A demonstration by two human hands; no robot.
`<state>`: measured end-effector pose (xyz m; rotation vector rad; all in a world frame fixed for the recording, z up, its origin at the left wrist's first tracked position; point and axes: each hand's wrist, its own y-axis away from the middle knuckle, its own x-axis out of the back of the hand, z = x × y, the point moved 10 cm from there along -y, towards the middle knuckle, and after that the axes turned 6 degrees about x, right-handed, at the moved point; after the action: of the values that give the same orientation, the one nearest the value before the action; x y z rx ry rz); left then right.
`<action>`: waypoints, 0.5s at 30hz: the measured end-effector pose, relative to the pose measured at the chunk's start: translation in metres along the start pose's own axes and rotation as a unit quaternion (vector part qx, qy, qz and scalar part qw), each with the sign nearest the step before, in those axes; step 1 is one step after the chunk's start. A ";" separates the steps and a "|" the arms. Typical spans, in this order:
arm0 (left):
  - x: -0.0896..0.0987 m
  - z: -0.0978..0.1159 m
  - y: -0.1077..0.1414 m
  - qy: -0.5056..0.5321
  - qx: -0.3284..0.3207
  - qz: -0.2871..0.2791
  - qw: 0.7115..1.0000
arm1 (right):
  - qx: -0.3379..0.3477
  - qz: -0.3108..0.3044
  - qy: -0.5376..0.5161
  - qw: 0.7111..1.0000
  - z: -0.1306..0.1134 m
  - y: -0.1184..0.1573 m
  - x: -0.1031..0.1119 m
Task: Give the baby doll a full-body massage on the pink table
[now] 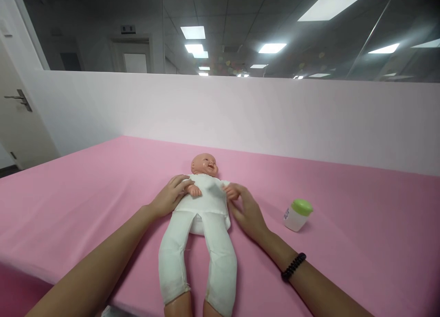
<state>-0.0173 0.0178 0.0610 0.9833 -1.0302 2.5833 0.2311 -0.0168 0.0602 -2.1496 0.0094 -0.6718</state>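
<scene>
**Both hands at the chest of a baby doll [205,195] on a pink desk [79,202]**

The doll lies on its back in a white cloth suit [202,243], its vinyl head [205,166] pointing away from the person and its legs running toward them, between the two forearms. The left hand [170,197] rests open on the doll's chest and side, fingers lightly curved over the torso, just beside the doll's small vinyl hand [194,191]. The right hand [245,211] sits at the doll's other side, its fingertips [233,192] touching the doll's other small hand; the fingers stay loosely curved, not closed around anything. A black beaded bracelet [293,266] circles the right wrist. Just beyond the right hand, a small plastic container with a green lid [297,215] sits on the desk, well clear of the doll.
</scene>
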 end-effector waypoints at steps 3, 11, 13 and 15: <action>-0.002 0.005 0.002 -0.045 -0.006 -0.014 0.999 | 0.090 -0.106 0.068 0.988 -0.016 0.006 -0.024; 0.019 -0.030 0.002 0.144 0.112 0.124 0.975 | -0.091 0.076 -0.106 0.987 0.012 0.000 0.011; 0.034 -0.059 0.008 0.266 0.192 0.226 0.917 | -0.223 0.192 -0.176 0.939 0.045 0.012 0.029; 0.042 -0.092 0.022 0.364 0.293 0.315 0.826 | -0.351 0.296 -0.230 0.858 0.078 0.035 0.039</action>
<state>-0.1051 0.0604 0.0264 -0.4382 -0.3572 3.4292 0.3089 0.0096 0.0149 -2.7369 0.7301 0.2747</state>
